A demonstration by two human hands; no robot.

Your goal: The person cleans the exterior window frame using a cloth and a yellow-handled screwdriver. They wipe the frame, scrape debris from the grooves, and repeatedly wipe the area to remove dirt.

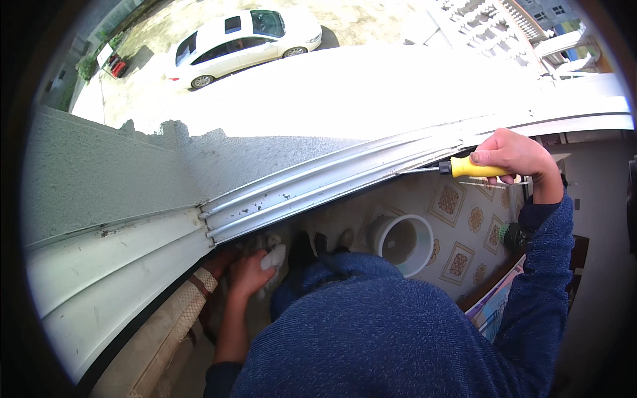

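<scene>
My right hand (512, 154) is closed around the yellow handle of a screwdriver (475, 167). Its metal shaft points left, and the tip lies at the inner edge of the white window frame's sliding track (298, 186). Dark specks of dirt are scattered on the track near its left corner. Below that corner, inside the room, my left hand (249, 273) holds a crumpled whitish cloth (273, 256). Part of the cloth hangs down in shadow.
A white bucket (430, 244) with murky liquid stands on the patterned floor. A wooden piece with woven trim (194, 298) is at lower left. Outside lie a rough cement ledge (109, 164) and, far below, a white car (244, 47).
</scene>
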